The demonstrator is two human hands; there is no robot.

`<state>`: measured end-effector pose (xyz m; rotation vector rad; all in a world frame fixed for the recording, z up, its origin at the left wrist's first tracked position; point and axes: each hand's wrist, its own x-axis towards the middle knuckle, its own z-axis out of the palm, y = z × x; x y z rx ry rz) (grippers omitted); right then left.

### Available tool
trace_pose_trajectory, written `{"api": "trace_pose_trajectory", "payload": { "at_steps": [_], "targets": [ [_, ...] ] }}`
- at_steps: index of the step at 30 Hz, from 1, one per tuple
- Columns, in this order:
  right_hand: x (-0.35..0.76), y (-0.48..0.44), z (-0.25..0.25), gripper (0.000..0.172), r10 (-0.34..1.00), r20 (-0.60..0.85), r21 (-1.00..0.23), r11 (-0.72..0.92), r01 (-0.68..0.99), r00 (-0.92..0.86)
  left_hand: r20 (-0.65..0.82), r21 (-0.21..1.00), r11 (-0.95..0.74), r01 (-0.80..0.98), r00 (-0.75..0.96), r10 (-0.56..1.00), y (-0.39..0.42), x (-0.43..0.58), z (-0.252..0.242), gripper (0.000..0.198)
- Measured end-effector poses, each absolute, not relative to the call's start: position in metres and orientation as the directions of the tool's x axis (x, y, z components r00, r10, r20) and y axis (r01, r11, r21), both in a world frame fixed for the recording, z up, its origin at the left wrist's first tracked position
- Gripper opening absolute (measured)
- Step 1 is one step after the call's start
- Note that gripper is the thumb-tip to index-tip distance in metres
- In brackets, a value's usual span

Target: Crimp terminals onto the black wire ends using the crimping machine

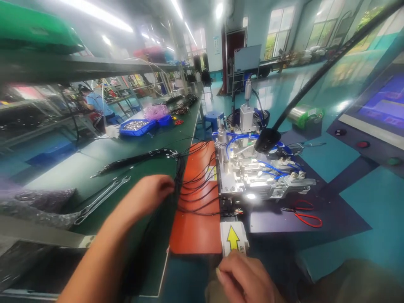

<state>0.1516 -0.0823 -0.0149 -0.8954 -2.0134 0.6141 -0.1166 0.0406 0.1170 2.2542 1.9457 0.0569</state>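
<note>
My left hand (pixel 151 192) reaches across the green bench and its fingers are closed on a bundle of thin black cables (pixel 180 170). The cables loop over an orange mat (pixel 194 227) toward a small metal machine (pixel 252 176) with blue air tubes. My right hand (pixel 244 277) rests low near the front edge, fingers curled, just below a white tab with a yellow arrow (pixel 232 237). Whether it holds anything is hidden.
Red-handled scissors (pixel 304 212) lie right of the machine. Two wrenches (pixel 104 198) rest on the bench at left. A blue tray of small parts (pixel 135 125) sits farther back. A control panel with a screen (pixel 381 105) stands at right. Another person in blue (pixel 94 103) works at far left.
</note>
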Motion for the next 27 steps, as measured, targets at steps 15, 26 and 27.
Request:
{"api": "trace_pose_trajectory", "payload": {
  "at_steps": [15, 26, 27],
  "targets": [
    [0.144, -0.067, -0.028, 0.011, 0.708, 0.481, -0.655, 0.682, 0.325, -0.516, -0.377, -0.033, 0.037, 0.999, -0.047, 0.925, 0.076, -0.167, 0.056, 0.019],
    [0.151, -0.067, -0.023, 0.01, 0.688, 0.445, -0.656, 0.686, 0.315, -0.574, -0.442, 0.107, 0.112, 0.988, -0.054, 0.895, 0.078, -0.177, 0.059, 0.027],
    [0.151, -0.067, -0.024, 0.01, 0.679, 0.45, -0.649, 0.695, 0.311, -0.58, -0.439, 0.135, 0.127, 0.983, -0.056, 0.897, 0.075, -0.18, 0.063, 0.028]
  ]
}}
